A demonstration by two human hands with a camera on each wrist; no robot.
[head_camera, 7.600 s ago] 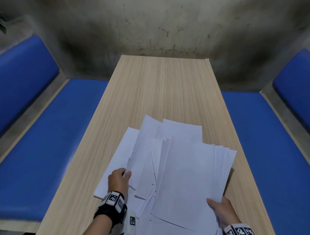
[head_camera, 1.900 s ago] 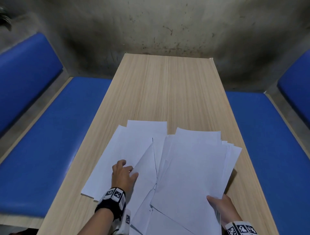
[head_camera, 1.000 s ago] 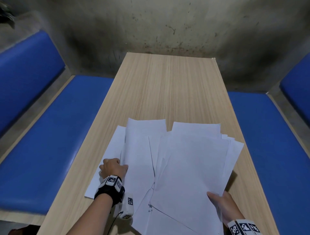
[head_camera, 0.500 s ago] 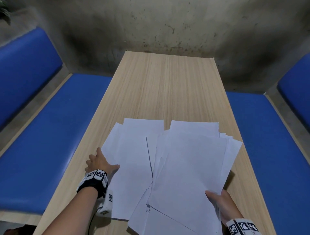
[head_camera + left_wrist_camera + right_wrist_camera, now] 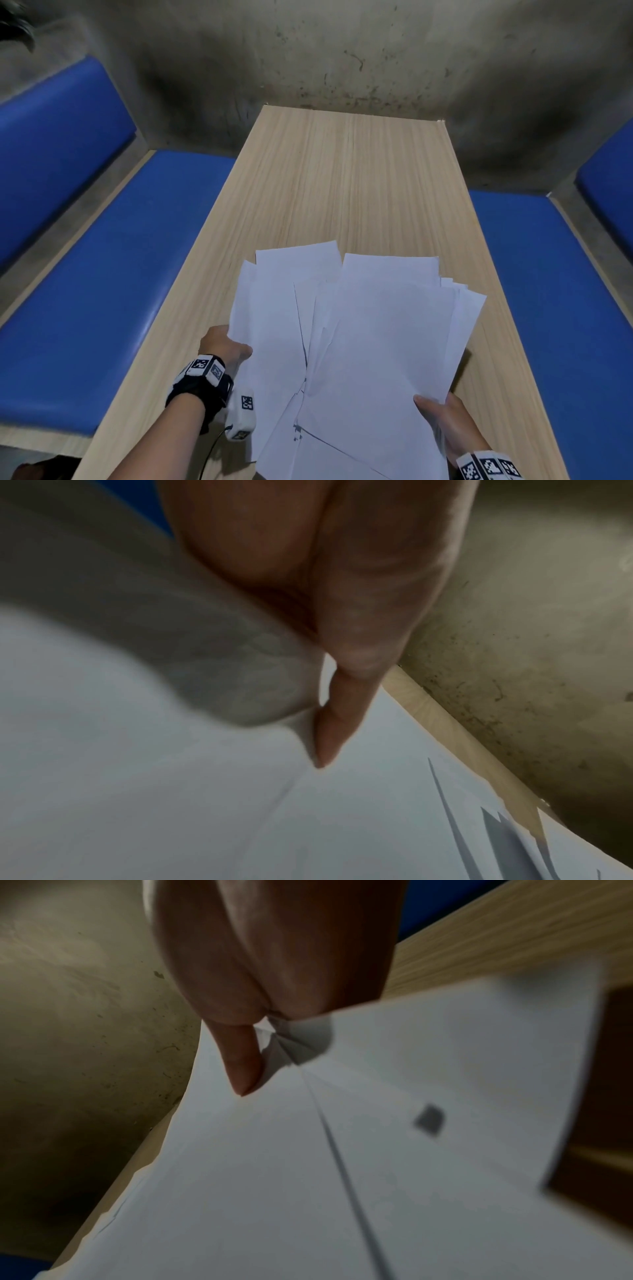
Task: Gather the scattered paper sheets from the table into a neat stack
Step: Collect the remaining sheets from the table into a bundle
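Several white paper sheets [image 5: 376, 342] lie fanned over one another at the near end of the wooden table [image 5: 342, 178]. My left hand [image 5: 222, 346] grips the left edge of the left sheets [image 5: 274, 308], thumb on top, fingers hidden beneath. In the left wrist view the thumb [image 5: 342, 710] presses on the paper [image 5: 205, 804], which curls up beside it. My right hand [image 5: 442, 414] pinches the lower right edge of the bigger pile, thumb on top. The right wrist view shows that thumb [image 5: 243, 1064] on the white sheets [image 5: 342, 1177], creased at the grip.
Blue padded benches run along both sides of the table, left [image 5: 102, 274] and right [image 5: 555, 291]. A stained concrete wall [image 5: 342, 58] stands behind the far end. The far half of the tabletop shows bare wood.
My left hand has slid from the table at the sheets' left edge inward and taken hold of them, pushing the left sheets toward the right pile. The right hand keeps its grip.
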